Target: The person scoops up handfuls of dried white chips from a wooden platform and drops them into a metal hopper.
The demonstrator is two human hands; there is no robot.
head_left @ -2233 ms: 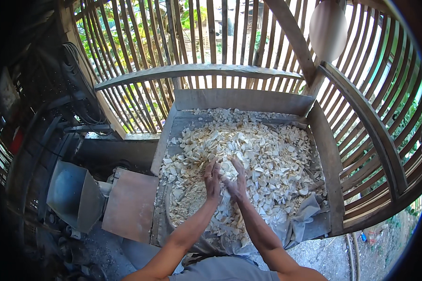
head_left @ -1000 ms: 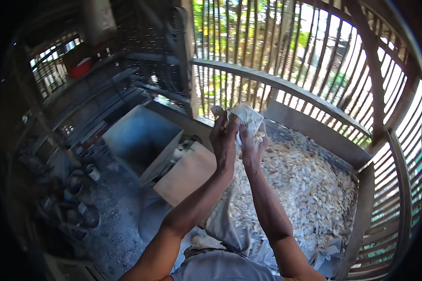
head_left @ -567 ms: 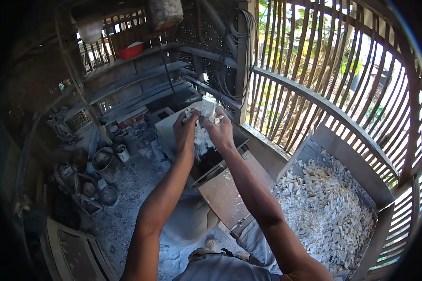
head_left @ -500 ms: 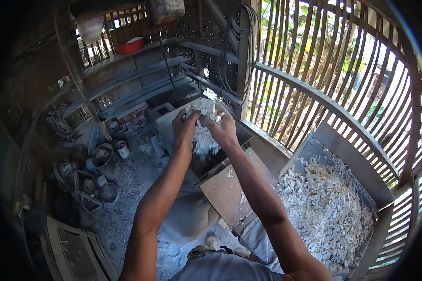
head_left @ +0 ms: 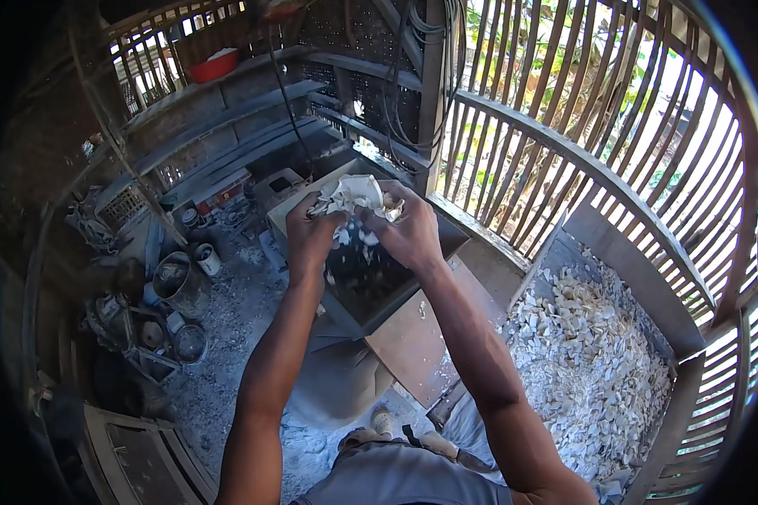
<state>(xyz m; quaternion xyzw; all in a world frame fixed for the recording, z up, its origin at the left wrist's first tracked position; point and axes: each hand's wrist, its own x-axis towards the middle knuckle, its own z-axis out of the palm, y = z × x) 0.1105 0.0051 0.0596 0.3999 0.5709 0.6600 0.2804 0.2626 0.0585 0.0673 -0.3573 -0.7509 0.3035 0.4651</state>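
My left hand [head_left: 313,231] and my right hand [head_left: 411,227] are raised side by side, fingers closed round a heap of pale, dry, flake-like chips [head_left: 354,194]. A few loose bits are dropping from between them. Below both hands is a square, dark-sided hopper-like box [head_left: 379,301]; how full it is I cannot tell. To the right lies a large pile of similar whitish chips [head_left: 589,370] in a boarded bin.
A flat brown board [head_left: 408,341] adjoins the box on the near side, with a bulging pale sack [head_left: 337,391] beside it. Dusty buckets [head_left: 181,286] stand at left. A slatted wall [head_left: 615,160] closes the right, and a red basin [head_left: 215,66] sits on a far shelf.
The thick fall of chips and powder under my hands has thinned to a few bits. The hands have moved slightly left and apart, and more of the dark box shows.
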